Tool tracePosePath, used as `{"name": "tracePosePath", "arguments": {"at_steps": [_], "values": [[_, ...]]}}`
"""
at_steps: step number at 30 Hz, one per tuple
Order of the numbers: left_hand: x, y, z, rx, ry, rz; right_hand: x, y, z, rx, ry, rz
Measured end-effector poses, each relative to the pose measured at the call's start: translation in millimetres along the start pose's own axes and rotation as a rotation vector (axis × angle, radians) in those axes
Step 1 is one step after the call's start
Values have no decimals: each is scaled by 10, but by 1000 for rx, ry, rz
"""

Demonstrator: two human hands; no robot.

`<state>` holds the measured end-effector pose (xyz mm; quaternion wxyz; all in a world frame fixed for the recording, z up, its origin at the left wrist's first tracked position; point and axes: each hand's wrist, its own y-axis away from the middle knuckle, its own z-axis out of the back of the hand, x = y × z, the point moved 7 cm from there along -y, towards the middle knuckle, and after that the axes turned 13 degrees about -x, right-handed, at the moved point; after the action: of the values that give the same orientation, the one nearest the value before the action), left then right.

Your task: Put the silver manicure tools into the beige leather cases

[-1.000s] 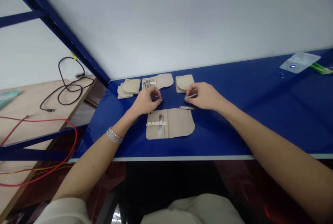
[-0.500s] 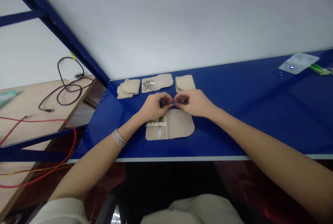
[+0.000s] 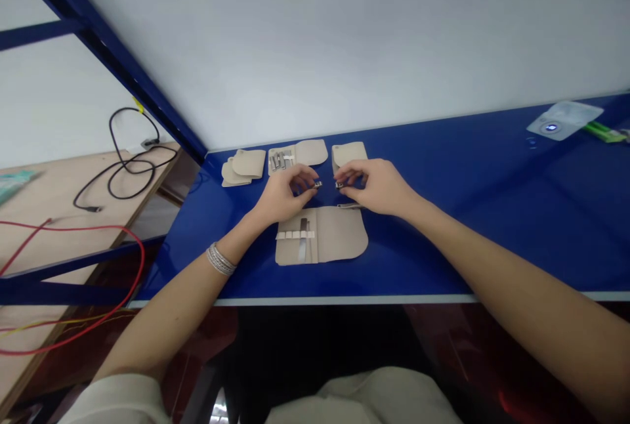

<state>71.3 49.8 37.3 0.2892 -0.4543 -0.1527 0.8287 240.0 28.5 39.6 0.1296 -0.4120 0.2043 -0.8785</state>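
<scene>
My left hand pinches a small metal nail clipper, mostly hidden by the fingers. Across a narrow gap, my right hand grips another nail clipper, whose end pokes out. Below both hands lies an open beige manicure case. A nail file and a thin metal tool sit under its elastic loops; other loops hold nothing. A slim metal item lies at the case's top edge, partly under my right hand.
Behind are a second open case with several metal tools, stacked folded cases and a folded case. A plastic pouch and green item lie far right. Black cable and red cable are left.
My hands have moved apart, each with a nail clipper between its fingers; before, the clippers met in the middle. The file in the near case shows more fully.
</scene>
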Motion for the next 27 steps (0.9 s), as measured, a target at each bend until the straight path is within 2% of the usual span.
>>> {"name": "tracePosePath", "arguments": {"at_steps": [6,18,27], "values": [[9,4,10,-14,62,43,-16,-14,47,-47,-56,-2],[-16,32,-63,20,145,16,24,0,30,-44,-218,-65],[-97,86,-177,13,209,0,75,53,-123,-7,-330,-56]]}}
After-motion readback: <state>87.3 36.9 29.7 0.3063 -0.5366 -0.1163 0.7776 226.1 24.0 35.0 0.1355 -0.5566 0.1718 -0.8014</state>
